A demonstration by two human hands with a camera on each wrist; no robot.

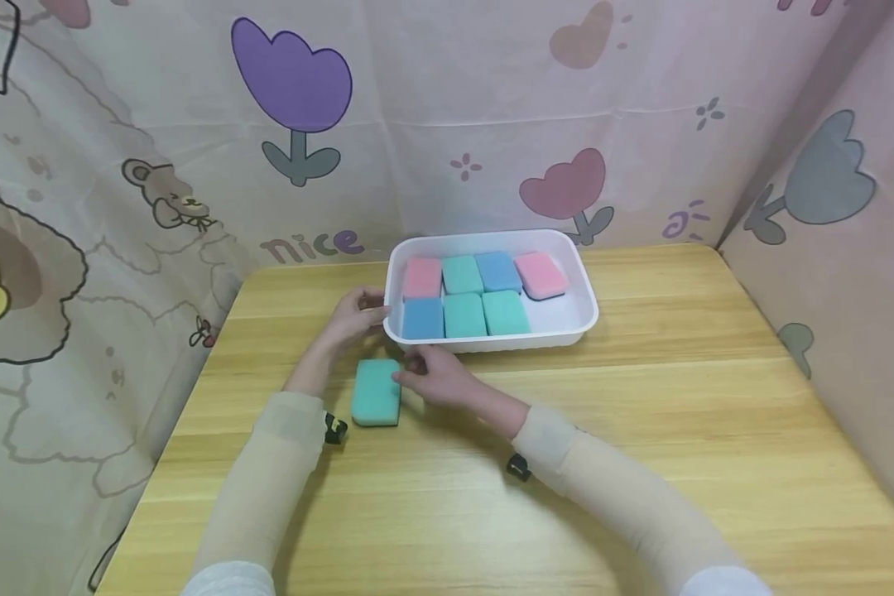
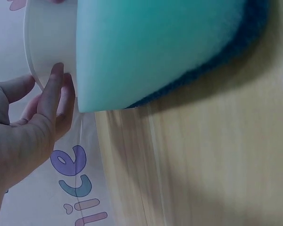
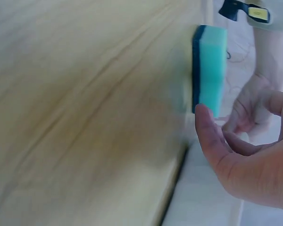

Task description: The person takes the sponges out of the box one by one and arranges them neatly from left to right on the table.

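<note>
A green sponge [image 1: 376,392] with a dark blue underside lies on the table, just below the left end of a white tray [image 1: 492,341]. My left hand [image 1: 355,318] holds the tray's left wall between thumb and fingers; the left wrist view shows this hand [image 2: 33,113] at the rim. Beside the sponge's upper right edge, my right hand [image 1: 441,377] has its fingertips at the sponge, near the tray's front wall. In the right wrist view, a fingertip of this hand [image 3: 250,160] overlaps the end of the sponge [image 3: 210,70]; firm contact cannot be told.
The tray holds several sponges in two rows: pink [image 1: 422,277], green [image 1: 462,275] and blue [image 1: 498,272] ones behind, with a tilted pink one [image 1: 540,276] at right; blue [image 1: 423,319] and green [image 1: 465,315] ones in front. A printed cloth [image 1: 432,182] hangs behind the wooden table [image 1: 685,397].
</note>
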